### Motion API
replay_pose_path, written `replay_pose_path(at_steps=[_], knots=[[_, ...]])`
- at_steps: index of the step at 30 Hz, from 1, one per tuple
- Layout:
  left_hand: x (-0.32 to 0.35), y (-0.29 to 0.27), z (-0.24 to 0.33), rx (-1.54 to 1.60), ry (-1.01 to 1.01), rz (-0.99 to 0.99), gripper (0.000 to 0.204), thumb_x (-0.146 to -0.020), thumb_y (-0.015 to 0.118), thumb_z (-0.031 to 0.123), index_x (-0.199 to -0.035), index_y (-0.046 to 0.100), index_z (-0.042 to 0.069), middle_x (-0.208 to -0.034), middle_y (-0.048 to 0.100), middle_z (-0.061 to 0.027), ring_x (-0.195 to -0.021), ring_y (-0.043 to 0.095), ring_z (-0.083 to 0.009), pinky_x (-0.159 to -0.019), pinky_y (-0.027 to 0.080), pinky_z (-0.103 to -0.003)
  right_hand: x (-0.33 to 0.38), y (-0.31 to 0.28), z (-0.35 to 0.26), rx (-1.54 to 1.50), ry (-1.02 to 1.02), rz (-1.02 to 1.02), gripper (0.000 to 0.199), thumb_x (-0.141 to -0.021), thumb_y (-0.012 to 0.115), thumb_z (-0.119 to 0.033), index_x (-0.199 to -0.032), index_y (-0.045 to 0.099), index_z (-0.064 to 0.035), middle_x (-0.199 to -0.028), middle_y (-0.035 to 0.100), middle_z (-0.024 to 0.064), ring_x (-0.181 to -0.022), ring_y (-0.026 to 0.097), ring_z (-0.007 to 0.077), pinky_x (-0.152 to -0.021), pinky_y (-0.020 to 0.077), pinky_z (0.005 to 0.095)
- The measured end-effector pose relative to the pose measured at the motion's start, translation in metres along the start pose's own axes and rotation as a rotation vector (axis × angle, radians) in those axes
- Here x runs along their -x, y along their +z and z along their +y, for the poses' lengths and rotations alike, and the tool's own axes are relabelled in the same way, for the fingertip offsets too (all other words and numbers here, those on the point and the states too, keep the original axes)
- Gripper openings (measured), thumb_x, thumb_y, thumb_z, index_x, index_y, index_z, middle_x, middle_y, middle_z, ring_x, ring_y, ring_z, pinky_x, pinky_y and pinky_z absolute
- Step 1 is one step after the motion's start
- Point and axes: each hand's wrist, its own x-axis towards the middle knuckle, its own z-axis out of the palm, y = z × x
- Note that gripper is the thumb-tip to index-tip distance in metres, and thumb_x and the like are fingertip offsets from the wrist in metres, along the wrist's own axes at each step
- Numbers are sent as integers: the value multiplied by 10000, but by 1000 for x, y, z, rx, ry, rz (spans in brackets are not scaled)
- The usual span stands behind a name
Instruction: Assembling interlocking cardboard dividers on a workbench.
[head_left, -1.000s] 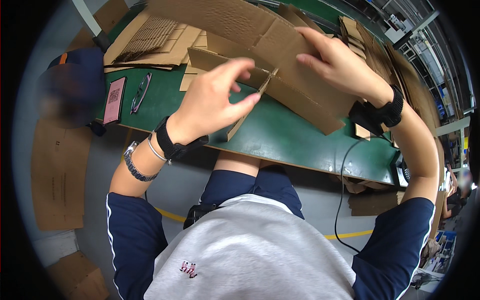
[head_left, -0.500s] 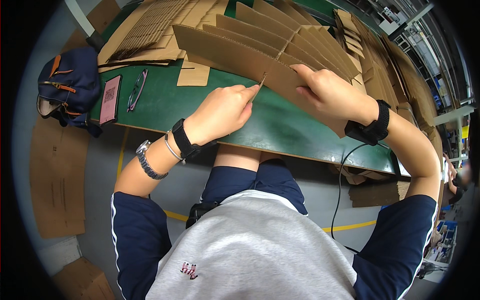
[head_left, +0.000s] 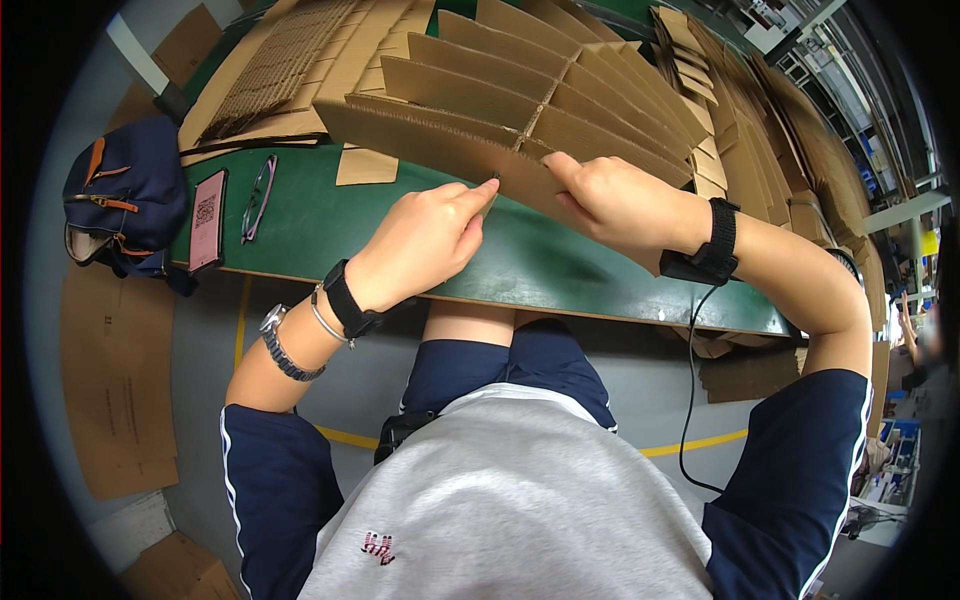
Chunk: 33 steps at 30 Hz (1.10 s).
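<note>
A brown cardboard divider [head_left: 440, 98] spans the middle of a green-topped bench [head_left: 320, 220], its upright panels fanning from near the front edge toward the far one, a cross strip [head_left: 545, 100] running through them. The left hand [head_left: 425, 240] pinches the near end of the strip at the front panel [head_left: 430, 145], thumb and forefinger covering most of what they grasp. The right hand [head_left: 630, 205] is clenched on the same panel, just right of the crossing; its fingertips are hard to make out, and hand and wrist mask the panel's right end. Whether the divider's lower edges all rest on the bench cannot be told

At the bench's far left corner, a stack of cardboard sheets [head_left: 300, 95] runs out of view at the top. Toward the near left corner lie eyeglasses [head_left: 265, 200] and a pink-faced phone [head_left: 207, 220]; a navy bag [head_left: 130, 190] sits beside the left edge, its support hidden. More cardboard [head_left: 735, 150] crowds the far right, blocking that part of the bench's edge, while the right forearm covers the near right corner. A black cable [head_left: 686, 400] drops past the near edge, its lower end lost behind the sleeve
</note>
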Motion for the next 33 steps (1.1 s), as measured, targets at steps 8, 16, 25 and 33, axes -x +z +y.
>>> replay_pose_path(at_steps=[8, 16, 25, 33], knots=[[-3, -5, 11, -49, -8, 3, 350, -809, 606, 39, -1155, 637, -3, -1028, 608, -135, -812, 627, -288, -698, 526, -378, -1, -2, 0, 133, 32, -223, 257, -749, 595, 54, -947, 430, 62, -743, 628, 271, -755, 641, 442, -646, 514, 468], [-9, -5, 15, -194, 51, -28, 398, -796, 607, 17, -1194, 601, 5, -1259, 599, -151, -906, 656, -336, -777, 542, -400, -12, -23, 38, -141, -64, -357, 374, -966, 554, -281, -1205, 492, 0, -862, 666, 229, -781, 660, 382, -687, 520, 450], [-14, -11, 22, -137, 53, -14, 433, -783, 624, 16, -1211, 558, -12, -1325, 528, -200, -949, 634, -377, -770, 533, -412, 182, -156, 364, 665, 996, 514, 387, -858, 632, -297, -1082, 589, 16, -1096, 631, 257, -1069, 589, 397, -926, 474, 460], [-5, -7, 20, -99, -55, 27, 310, -752, 682, 36, -1050, 615, -19, -878, 629, -142, -667, 615, -285, -601, 502, -372, 246, -110, 404, 742, 1362, 325, 244, -848, 672, -258, -962, 697, -44, -1007, 698, 185, -994, 675, 305, -838, 552, 402]])
